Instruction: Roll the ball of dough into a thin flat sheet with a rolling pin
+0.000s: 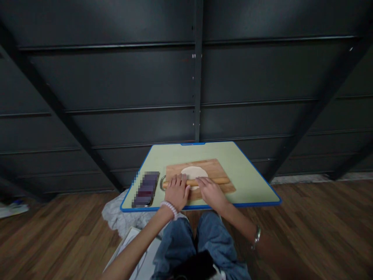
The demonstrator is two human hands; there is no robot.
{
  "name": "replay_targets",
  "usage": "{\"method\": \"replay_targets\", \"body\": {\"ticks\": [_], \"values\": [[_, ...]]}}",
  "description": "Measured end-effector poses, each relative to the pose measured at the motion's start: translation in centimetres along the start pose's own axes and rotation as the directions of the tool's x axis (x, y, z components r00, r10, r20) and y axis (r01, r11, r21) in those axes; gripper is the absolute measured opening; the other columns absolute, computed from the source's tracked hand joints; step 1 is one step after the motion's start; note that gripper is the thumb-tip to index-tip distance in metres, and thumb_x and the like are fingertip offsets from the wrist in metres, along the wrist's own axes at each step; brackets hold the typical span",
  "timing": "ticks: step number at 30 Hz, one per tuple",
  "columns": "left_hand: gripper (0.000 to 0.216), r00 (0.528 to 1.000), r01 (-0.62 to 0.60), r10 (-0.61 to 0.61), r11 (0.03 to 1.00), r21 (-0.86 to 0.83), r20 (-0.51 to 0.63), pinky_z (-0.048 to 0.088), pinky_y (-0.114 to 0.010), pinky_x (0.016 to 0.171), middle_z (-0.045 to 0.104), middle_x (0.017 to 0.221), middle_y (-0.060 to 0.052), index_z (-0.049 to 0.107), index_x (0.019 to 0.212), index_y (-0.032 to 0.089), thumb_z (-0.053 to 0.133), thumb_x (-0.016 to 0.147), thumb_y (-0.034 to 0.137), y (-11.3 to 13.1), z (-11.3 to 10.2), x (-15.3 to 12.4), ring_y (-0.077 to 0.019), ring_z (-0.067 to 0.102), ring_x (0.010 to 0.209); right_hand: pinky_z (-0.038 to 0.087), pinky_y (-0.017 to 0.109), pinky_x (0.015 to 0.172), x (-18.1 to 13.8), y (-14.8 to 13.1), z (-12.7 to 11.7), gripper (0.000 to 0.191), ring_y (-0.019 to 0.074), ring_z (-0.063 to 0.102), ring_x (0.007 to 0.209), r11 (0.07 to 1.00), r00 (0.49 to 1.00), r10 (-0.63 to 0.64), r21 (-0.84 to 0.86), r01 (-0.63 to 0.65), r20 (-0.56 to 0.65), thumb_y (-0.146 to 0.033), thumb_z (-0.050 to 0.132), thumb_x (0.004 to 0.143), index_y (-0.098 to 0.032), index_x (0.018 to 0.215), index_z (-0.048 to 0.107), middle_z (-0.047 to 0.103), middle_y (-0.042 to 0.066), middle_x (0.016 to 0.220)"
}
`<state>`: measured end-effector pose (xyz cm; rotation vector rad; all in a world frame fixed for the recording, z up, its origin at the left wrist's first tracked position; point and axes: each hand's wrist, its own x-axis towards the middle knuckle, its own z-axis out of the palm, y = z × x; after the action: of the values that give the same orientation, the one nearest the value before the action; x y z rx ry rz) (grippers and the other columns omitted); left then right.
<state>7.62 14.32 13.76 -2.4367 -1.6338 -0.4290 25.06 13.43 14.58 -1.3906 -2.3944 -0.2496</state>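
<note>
A wooden rolling pin lies crosswise over a flat, pale round of dough. The dough rests on a wooden cutting board with a metal ring handle at its left edge. Near the pin's left end, my left hand is on top of it, its fingers laid over the wood. My right hand holds the pin right of its middle, fingers bent over it. Both hands hide parts of the pin and the dough's near side.
The board sits on a pale green folding table with a blue rim. A phone, partly pixelated, lies left of the board. Dark metal panels rise behind the table. Grey cloth hangs low at the left.
</note>
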Motion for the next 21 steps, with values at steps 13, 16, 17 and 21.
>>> {"method": "replay_targets", "body": {"ticks": [13, 16, 17, 21], "values": [[0.048, 0.996, 0.04, -0.039, 0.999, -0.011, 0.08, 0.03, -0.042, 0.105, 0.043, 0.139, -0.012, 0.048, 0.128, 0.014, 0.022, 0.095, 0.036, -0.7, 1.6, 8.3, -0.0241, 0.034, 0.131, 0.028, 0.035, 0.108, 4.8, 3.9, 2.0, 0.044, 0.0191, 0.036, 0.13, 0.992, 0.992, 0.125, 0.023, -0.125, -0.008, -0.023, 0.028, 0.093, -0.006, 0.13, 0.047, 0.046, 0.015, 0.137], [0.046, 0.994, 0.037, -0.034, 0.999, -0.026, 0.104, 0.033, -0.045, 0.102, 0.047, 0.137, -0.012, 0.053, 0.123, 0.015, 0.021, 0.095, 0.034, -0.9, 2.3, 10.1, -0.0248, 0.035, 0.131, 0.027, 0.037, 0.108, 6.2, 4.7, 2.6, 0.043, 0.0205, 0.036, 0.131, 0.988, 0.988, 0.15, -0.026, -0.149, 0.044, -0.02, 0.032, 0.09, -0.005, 0.125, 0.051, 0.047, 0.016, 0.135], [0.045, 0.993, 0.029, -0.025, 0.999, -0.031, 0.113, 0.034, -0.045, 0.101, 0.049, 0.134, -0.012, 0.055, 0.119, 0.015, 0.021, 0.095, 0.032, -1.0, 2.4, 10.6, -0.0248, 0.038, 0.128, 0.027, 0.038, 0.107, 6.5, 4.9, 2.7, 0.042, 0.0214, 0.036, 0.13, 0.986, 0.985, 0.165, -0.038, -0.163, 0.048, -0.02, 0.033, 0.089, -0.005, 0.124, 0.052, 0.048, 0.016, 0.135], [0.042, 0.978, -0.038, 0.046, 0.998, -0.042, 0.202, 0.041, -0.044, 0.092, 0.062, 0.11, -0.013, 0.06, 0.102, 0.014, 0.022, 0.095, 0.028, -1.2, 2.5, 12.4, -0.0245, 0.052, 0.108, 0.027, 0.039, 0.107, 7.6, 5.6, 3.1, 0.039, 0.0231, 0.037, 0.129, 0.984, 0.983, 0.172, -0.056, -0.169, 0.067, -0.021, 0.036, 0.089, -0.007, 0.12, 0.055, 0.049, 0.017, 0.134]]}}
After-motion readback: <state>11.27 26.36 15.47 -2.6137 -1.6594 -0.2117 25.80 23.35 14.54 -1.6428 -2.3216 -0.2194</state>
